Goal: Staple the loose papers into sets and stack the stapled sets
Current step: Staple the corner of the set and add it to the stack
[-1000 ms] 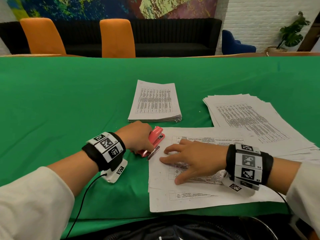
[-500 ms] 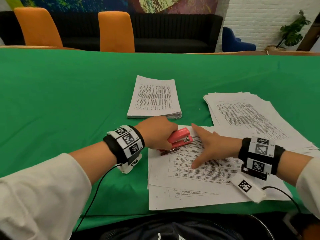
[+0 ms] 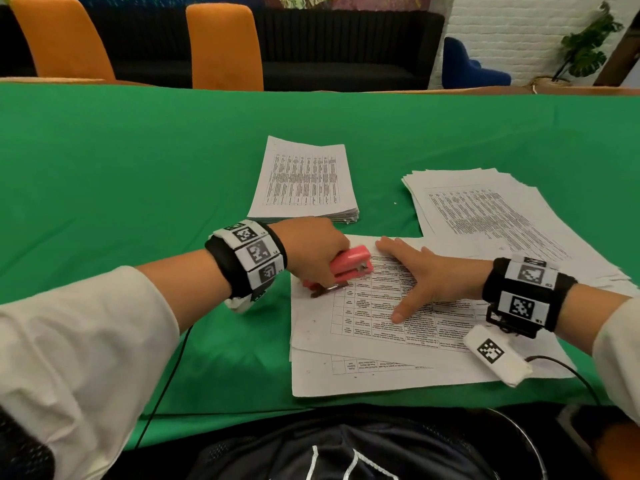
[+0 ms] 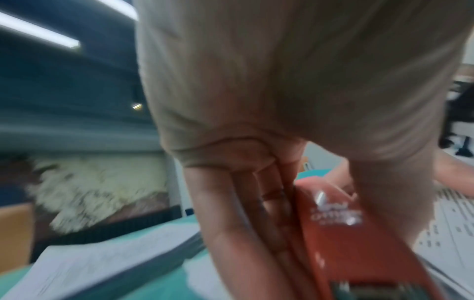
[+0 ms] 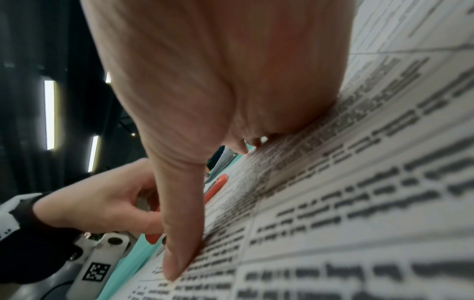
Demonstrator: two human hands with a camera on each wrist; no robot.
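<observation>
Fingers of my left hand (image 3: 317,251) curl round the stapler (image 3: 349,266), thumb along one side, the other fingers down the opposite side, as the left wrist view shows close up (image 4: 359,233). The stapler is pink-red and sits at the upper left corner of the sheets (image 3: 363,327) in front of me, its nose over the paper and its metal base showing beneath at the paper's left edge. Whether the stapler is pressed fully down I cannot tell.

Those sheets lie near the table's (image 3: 121,174) front edge, a few of them fanned out of line, with the lowest one sticking out toward me. They are printed with a table of small text.

Beyond the stapler, toward the middle of the table, is a neat pile (image 3: 304,181) of printed paper, squared up and just clear of the sheets I am working on.

My right hand (image 3: 426,278) lies flat on the top sheet, fingers straight and spread, thumb splayed toward me, fingertips reaching up near the sheet's far edge just beside the stapler. The right wrist view shows the palm and thumb pressed against the print (image 5: 205,101), with my left hand (image 5: 102,203) and a strip of the stapler (image 5: 218,184) past it.

Farther right, toward the table's right edge, a looser heap (image 3: 502,216) of printed pages lies fanned, its near edge overlapping the far right corner of my sheets.

Both wrists carry black bands with square markers.
</observation>
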